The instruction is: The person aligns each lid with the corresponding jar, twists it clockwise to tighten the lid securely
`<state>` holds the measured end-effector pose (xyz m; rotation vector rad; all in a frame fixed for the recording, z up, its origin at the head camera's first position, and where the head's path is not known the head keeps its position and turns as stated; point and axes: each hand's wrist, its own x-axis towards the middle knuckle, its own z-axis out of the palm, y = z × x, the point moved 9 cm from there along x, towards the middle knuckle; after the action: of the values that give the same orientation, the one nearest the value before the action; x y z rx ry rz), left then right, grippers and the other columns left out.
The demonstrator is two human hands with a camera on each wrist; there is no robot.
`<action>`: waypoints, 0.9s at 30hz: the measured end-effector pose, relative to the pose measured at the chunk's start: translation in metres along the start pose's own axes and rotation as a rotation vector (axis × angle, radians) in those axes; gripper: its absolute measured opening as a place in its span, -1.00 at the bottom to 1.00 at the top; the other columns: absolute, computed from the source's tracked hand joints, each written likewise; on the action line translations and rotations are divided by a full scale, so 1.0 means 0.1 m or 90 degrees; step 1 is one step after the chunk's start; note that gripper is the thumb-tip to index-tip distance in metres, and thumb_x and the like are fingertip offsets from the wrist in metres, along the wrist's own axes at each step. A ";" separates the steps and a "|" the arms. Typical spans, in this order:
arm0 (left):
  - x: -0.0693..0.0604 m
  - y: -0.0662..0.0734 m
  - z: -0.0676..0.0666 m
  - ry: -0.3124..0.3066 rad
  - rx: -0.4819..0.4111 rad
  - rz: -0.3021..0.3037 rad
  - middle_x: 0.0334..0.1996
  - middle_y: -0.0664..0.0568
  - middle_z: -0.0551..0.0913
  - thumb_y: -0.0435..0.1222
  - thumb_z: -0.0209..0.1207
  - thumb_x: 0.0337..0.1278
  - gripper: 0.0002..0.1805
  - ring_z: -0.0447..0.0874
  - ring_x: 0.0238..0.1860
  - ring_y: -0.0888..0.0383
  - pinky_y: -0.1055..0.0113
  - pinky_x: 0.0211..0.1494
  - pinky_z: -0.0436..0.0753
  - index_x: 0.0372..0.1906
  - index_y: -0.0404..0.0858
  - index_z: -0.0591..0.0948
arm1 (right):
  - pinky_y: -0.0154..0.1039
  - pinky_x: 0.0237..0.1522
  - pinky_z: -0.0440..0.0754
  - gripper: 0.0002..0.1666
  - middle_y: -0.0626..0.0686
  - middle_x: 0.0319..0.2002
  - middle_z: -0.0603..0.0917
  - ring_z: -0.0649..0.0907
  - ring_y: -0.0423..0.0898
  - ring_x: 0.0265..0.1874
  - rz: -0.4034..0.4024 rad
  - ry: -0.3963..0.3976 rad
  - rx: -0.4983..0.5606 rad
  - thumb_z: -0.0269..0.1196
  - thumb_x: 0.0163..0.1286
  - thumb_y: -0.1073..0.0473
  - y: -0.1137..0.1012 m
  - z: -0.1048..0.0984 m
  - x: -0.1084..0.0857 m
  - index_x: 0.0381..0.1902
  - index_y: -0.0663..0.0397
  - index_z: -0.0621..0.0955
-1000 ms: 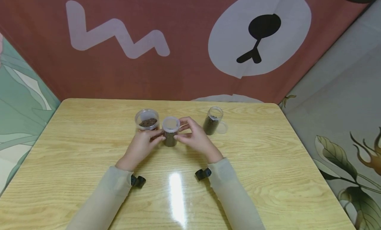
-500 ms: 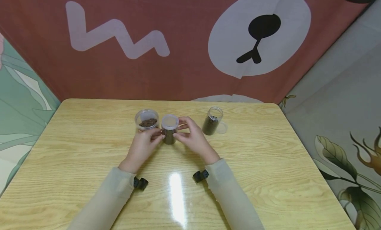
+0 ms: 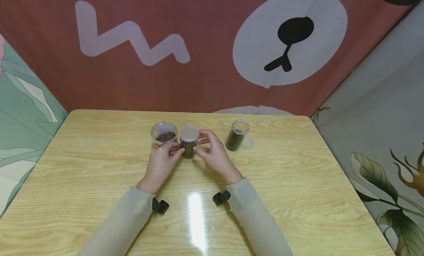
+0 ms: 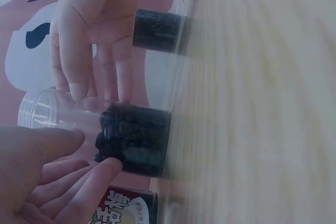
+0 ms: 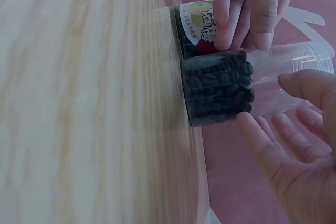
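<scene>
Between my two hands a clear plastic jar (image 3: 188,152), partly filled with dark beans, stands upright on the table. A pale, translucent disc that looks like a lid covers its top. My left hand (image 3: 159,163) holds its left side, thumb at the front. On the opposite side my right hand (image 3: 216,156) grips it, thumb in front and fingers behind. Close by on the left is a wider jar (image 3: 153,134) of brown pieces, its top uncovered. The right wrist view shows a red printed label (image 5: 202,24) on that wider jar.
A third clear jar (image 3: 235,140) of dark beans stands uncovered to the right, with a round translucent lid (image 3: 247,142) lying beside it. The wooden table (image 3: 298,182) ends at a fabric backdrop (image 3: 205,83) behind the jars.
The middle jar has moved slightly away from me, with both hands keeping hold of it. The other jars and the loose lid have stayed put.
</scene>
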<state>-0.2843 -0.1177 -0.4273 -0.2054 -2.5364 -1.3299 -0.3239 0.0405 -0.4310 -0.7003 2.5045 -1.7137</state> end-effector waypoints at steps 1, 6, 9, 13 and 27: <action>0.00 0.00 0.00 0.000 -0.001 -0.007 -0.16 -0.32 0.75 -0.36 0.33 0.29 -0.74 0.81 -0.16 -0.11 0.16 -0.09 0.79 -0.07 -0.51 0.68 | -0.23 0.05 0.71 -0.37 0.24 0.13 0.54 0.62 0.14 0.08 0.001 0.002 0.001 0.34 0.37 0.40 0.00 0.00 0.01 0.34 0.28 0.39; 0.01 -0.01 0.00 0.005 0.004 -0.030 -0.17 -0.31 0.76 -0.33 0.31 0.32 -0.72 0.81 -0.17 -0.11 0.15 -0.10 0.79 -0.07 -0.51 0.68 | -0.24 0.06 0.71 -0.39 0.22 0.15 0.53 0.61 0.11 0.09 0.003 0.014 -0.002 0.33 0.38 0.38 0.01 0.00 0.03 0.34 0.26 0.39; 0.01 -0.01 0.01 0.013 0.012 -0.035 -0.20 -0.31 0.76 -0.31 0.30 0.34 -0.72 0.82 -0.19 -0.10 0.15 -0.12 0.79 -0.09 -0.51 0.69 | -0.24 0.05 0.71 -0.39 0.21 0.16 0.52 0.61 0.10 0.09 0.003 0.023 -0.001 0.34 0.38 0.38 0.03 0.01 0.04 0.33 0.25 0.40; 0.01 0.00 0.02 0.024 0.028 -0.034 -0.25 -0.28 0.78 -0.29 0.30 0.34 -0.72 0.82 -0.23 -0.08 0.15 -0.15 0.80 -0.12 -0.50 0.70 | -0.24 0.05 0.71 -0.41 0.22 0.14 0.53 0.62 0.13 0.07 0.004 0.038 0.006 0.34 0.38 0.39 0.06 0.02 0.04 0.31 0.27 0.41; 0.03 0.00 0.00 0.055 0.079 -0.038 -0.33 -0.21 0.79 -0.26 0.25 0.40 -0.72 0.83 -0.31 -0.03 0.14 -0.22 0.80 -0.19 -0.48 0.74 | -0.23 0.05 0.72 -0.47 0.25 0.08 0.55 0.63 0.14 0.04 0.003 0.068 0.000 0.34 0.38 0.39 0.06 0.08 0.08 0.26 0.26 0.45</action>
<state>-0.2873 -0.1181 -0.4261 -0.0472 -2.5596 -1.1694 -0.3316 0.0323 -0.4379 -0.6191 2.5732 -1.7947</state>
